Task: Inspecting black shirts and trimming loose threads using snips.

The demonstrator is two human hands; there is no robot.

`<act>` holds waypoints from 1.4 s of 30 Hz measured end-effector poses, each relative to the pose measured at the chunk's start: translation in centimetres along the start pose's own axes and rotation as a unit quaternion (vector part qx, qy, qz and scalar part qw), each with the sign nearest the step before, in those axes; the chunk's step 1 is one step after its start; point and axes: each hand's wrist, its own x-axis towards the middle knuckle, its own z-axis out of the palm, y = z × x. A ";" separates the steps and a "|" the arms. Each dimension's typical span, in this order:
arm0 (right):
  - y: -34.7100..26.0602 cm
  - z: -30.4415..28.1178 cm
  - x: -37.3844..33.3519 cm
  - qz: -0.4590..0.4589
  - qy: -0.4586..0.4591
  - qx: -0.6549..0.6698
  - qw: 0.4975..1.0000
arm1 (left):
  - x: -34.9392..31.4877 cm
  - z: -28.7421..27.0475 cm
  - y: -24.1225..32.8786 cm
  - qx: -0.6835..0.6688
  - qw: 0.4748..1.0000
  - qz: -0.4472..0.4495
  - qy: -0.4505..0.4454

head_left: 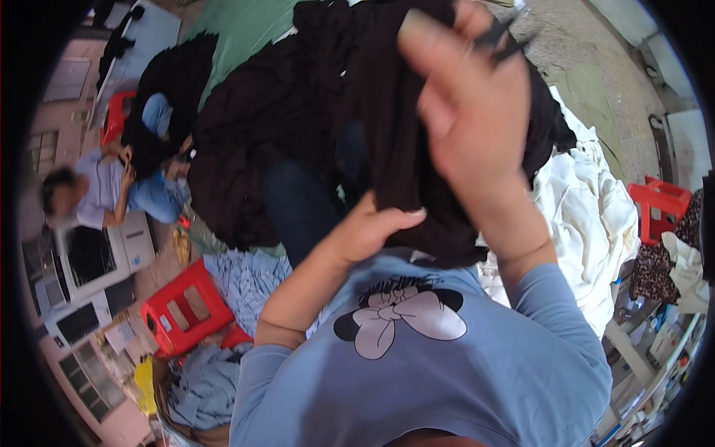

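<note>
A dark brown-black garment point(395, 156) hangs in front of my chest and over my lap. My left hand point(365, 232) is closed on its lower edge, thumb on top and the other fingers behind the cloth. Raised above the garment is my right hand point(477, 112), blurred by motion. Black thread snips point(508, 41) stick out from between its fingers, two narrow points facing right. Whether the right thumb also touches the cloth, I cannot tell.
A heap of dark garments point(261, 119) spreads ahead and left. White garments point(581, 216) lie at my right, near a red stool point(659, 205). Left are another red stool point(186, 309), blue checked cloth point(249, 279) and a seated person point(100, 182) handling dark cloth.
</note>
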 end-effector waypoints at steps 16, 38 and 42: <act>13.4 -10.2 -11.0 0.127 -0.218 -0.425 0.869 | -0.9 -10.0 -9.4 0.158 0.934 0.150 0.283; 8.2 -13.3 -10.0 0.267 -0.091 -0.002 0.959 | 0.1 -12.4 -7.1 0.556 0.758 0.254 0.229; 7.1 -19.3 -7.1 0.242 0.044 0.029 0.969 | -0.1 -10.6 -1.9 0.196 0.906 0.296 0.230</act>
